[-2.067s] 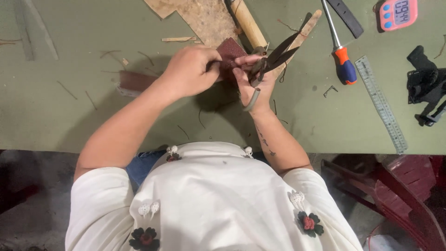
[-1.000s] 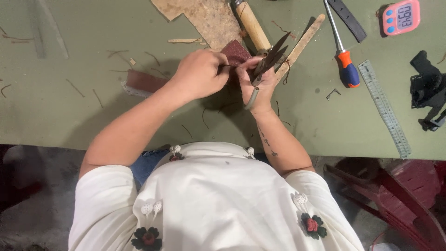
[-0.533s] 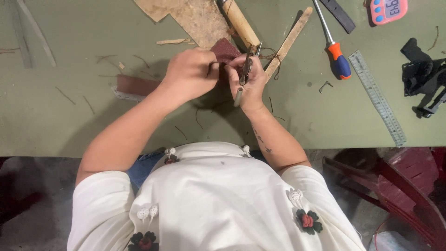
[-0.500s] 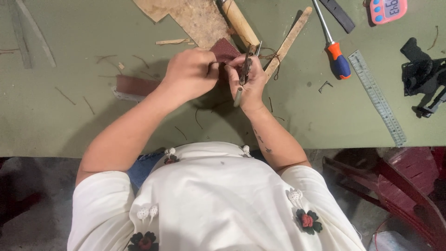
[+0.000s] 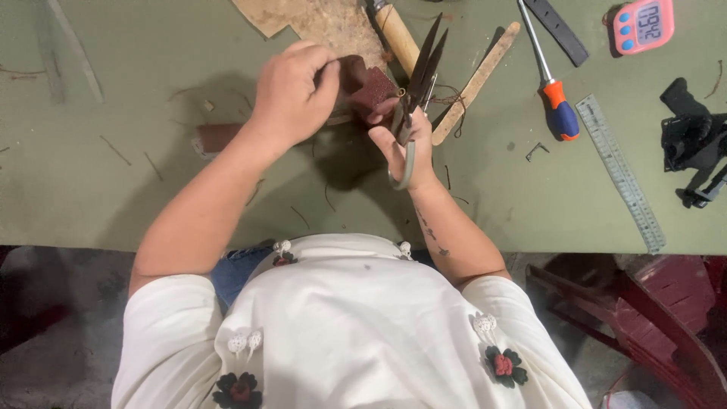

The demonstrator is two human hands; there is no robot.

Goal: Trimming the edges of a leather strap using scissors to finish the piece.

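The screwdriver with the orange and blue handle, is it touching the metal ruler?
Apart. The head view shows the screwdriver lying left of the metal ruler, with a strip of bare green table between them along their whole length.

Screwdriver (image 5: 551,83), steel ruler (image 5: 621,173), pink timer (image 5: 644,24), wooden stick (image 5: 475,82) on green table (image 5: 113,189).

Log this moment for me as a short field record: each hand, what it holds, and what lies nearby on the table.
left hand: gripping a dark red leather piece
right hand: holding thread snips, blades pointing away from the person, tips slightly apart
surface: green table
right of the hands: flat wooden stick, screwdriver with orange and blue handle, metal ruler, pink timer
above the hands: tan board scrap
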